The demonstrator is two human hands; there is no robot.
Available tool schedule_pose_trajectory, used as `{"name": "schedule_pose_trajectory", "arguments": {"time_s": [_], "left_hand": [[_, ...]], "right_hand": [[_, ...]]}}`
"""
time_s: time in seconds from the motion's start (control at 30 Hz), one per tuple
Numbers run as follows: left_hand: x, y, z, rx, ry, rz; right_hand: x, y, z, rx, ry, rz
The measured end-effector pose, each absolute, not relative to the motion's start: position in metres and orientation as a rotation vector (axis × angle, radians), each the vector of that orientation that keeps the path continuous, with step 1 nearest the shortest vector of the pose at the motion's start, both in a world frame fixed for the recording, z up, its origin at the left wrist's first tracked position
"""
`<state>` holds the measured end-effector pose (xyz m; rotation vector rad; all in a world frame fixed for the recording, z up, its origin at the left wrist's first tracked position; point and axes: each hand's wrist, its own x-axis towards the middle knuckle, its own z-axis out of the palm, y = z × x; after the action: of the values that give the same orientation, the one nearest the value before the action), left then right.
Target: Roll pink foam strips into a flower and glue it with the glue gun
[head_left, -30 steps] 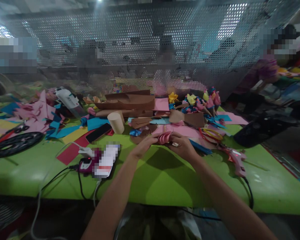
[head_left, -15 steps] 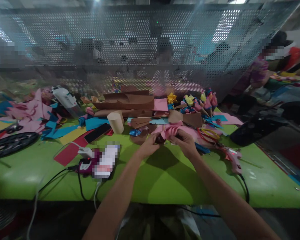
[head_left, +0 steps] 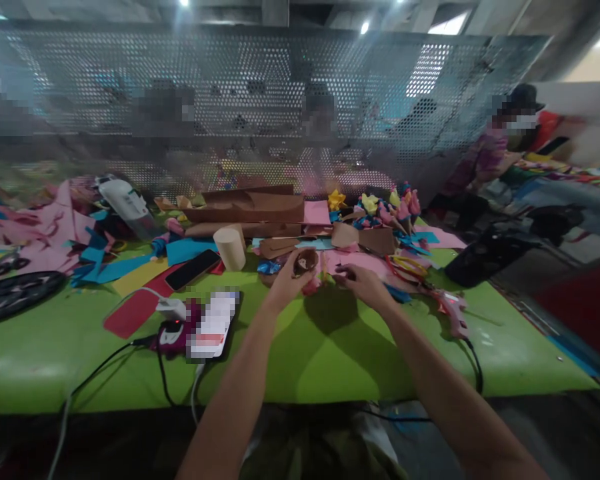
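My left hand (head_left: 286,281) is wrapped round a small rolled brown paper piece (head_left: 307,259), its round open end facing up toward me. A bit of pink paper (head_left: 311,287) shows just under those fingers. To the right, my right hand (head_left: 364,283) is held apart from the roll with thumb and fingertips drawn together; whatever they pinch is too small to make out. Behind both hands lies a pink paper sheet (head_left: 357,261). Blue shiny wrapping (head_left: 269,267) is beside my left hand.
A beige cylinder (head_left: 229,249), a dark phone (head_left: 193,269) and a lit phone (head_left: 215,325) stand or lie left. At right are yellow-handled scissors (head_left: 410,267) and a pink glue gun (head_left: 454,312) with its cord. Paper flowers (head_left: 390,207) sit behind, before a perforated metal screen (head_left: 270,100).
The pink paper that was between both hands is no longer stretched there. My left hand has turned the brown roll's opening toward view, and my right hand has come away from it.
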<state>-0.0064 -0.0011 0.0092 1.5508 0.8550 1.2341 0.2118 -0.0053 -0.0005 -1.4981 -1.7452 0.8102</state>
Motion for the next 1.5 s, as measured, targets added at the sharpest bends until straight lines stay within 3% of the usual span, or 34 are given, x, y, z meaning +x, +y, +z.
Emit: {"name": "schedule_pose_trajectory", "arguments": {"time_s": [0.23, 0.43, 0.83, 1.33, 1.5], "left_hand": [[0.000, -0.003, 0.010, 1.596, 0.831, 1.234], [0.009, -0.003, 0.012, 1.518, 0.865, 1.179], [0.014, -0.002, 0.011, 1.564, 0.897, 1.113], [0.024, -0.005, 0.000, 1.603, 0.926, 1.110], [0.023, -0.011, 0.004, 1.603, 0.880, 1.067]], "right_hand": [[0.299, -0.056, 0.018, -1.646, -1.625, 0.251], [0.364, -0.123, 0.004, -2.272, -1.191, -0.132], [0.367, -0.104, -0.001, -2.342, -0.965, 0.297], [0.307, -0.128, 0.032, -1.318, -0.868, 0.870], [0.259, -0.125, 0.049, -1.287, -1.091, 0.994]]}}
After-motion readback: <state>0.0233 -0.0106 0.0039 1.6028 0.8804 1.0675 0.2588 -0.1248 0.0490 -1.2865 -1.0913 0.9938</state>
